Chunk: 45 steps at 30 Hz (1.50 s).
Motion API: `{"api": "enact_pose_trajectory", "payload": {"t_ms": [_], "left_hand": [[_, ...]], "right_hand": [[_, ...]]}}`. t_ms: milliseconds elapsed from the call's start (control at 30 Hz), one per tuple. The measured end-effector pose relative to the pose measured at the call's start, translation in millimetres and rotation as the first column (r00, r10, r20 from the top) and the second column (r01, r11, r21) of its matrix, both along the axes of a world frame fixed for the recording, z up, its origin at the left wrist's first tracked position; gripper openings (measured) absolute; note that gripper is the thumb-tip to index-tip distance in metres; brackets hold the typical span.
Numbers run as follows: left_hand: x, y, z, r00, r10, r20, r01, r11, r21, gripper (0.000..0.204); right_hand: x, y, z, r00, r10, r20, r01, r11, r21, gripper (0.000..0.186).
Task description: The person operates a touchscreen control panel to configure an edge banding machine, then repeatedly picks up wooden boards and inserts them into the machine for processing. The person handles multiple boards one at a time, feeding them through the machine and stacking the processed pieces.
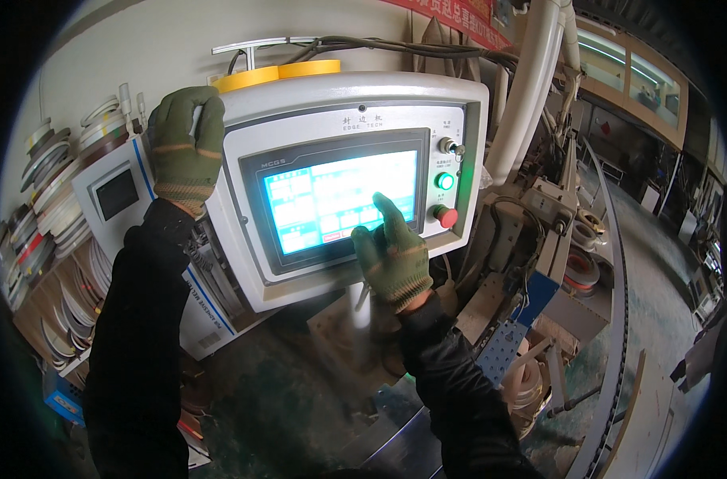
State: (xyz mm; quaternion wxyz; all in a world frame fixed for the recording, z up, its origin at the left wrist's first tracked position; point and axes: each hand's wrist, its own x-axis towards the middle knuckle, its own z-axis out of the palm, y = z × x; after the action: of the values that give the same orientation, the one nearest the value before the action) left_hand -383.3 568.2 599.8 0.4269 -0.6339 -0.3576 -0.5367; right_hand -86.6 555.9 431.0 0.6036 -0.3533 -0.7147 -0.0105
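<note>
The grey-white control panel (300, 137) looks stiff and heavy, a housing to steady by its rim rather than lift. Set within it, the lit touchscreen (331, 191) is probably smooth and fragile, suited to a light fingertip. The gloved left hand (186, 140) is at the panel's upper left corner, fingers curled over; whether they grip or merely rest, I cannot tell. The gloved right hand (394, 263) is over the screen's lower right part, index finger extended, thumb spread apart, nothing visibly held; contact with the glass is unclear. Two yellow rolls (309, 69) show behind the panel's top edge. Near its right edge, a red button (445, 215) sits below a lit green button (444, 181).
</note>
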Motion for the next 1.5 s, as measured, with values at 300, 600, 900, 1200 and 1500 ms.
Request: {"api": "enact_pose_trajectory", "payload": {"t_ms": [300,600,900,1200,1500], "left_hand": [[1.3,0.3,2.9,0.999,-0.035,-0.003,0.035,0.999,0.022,0.018],[5.2,0.4,5.8,0.997,-0.068,-0.037,0.071,0.991,0.109,0.013],[2.6,-2.6,2.8,0.998,-0.062,-0.007,0.063,0.998,0.011,0.019],[5.1,-2.9,5.2,0.998,-0.023,-0.064,0.031,0.993,0.116,0.013],[4.9,-1.8,5.1,0.998,-0.049,-0.027,0.051,0.994,0.098,0.015]], "right_hand": [[-6.6,4.1,-0.3,0.998,0.000,0.070,0.003,0.999,-0.045,0.078],[-6.2,5.9,0.7,0.998,0.035,0.049,-0.028,0.992,-0.122,0.078],[-0.9,10.6,-0.9,1.000,-0.022,0.022,0.023,0.999,-0.048,0.078],[-14.1,6.9,-7.5,0.995,0.031,0.090,-0.029,0.999,-0.019,0.078],[-16.0,5.1,-1.1,0.995,0.015,0.095,-0.011,0.999,-0.044,0.077]]}}
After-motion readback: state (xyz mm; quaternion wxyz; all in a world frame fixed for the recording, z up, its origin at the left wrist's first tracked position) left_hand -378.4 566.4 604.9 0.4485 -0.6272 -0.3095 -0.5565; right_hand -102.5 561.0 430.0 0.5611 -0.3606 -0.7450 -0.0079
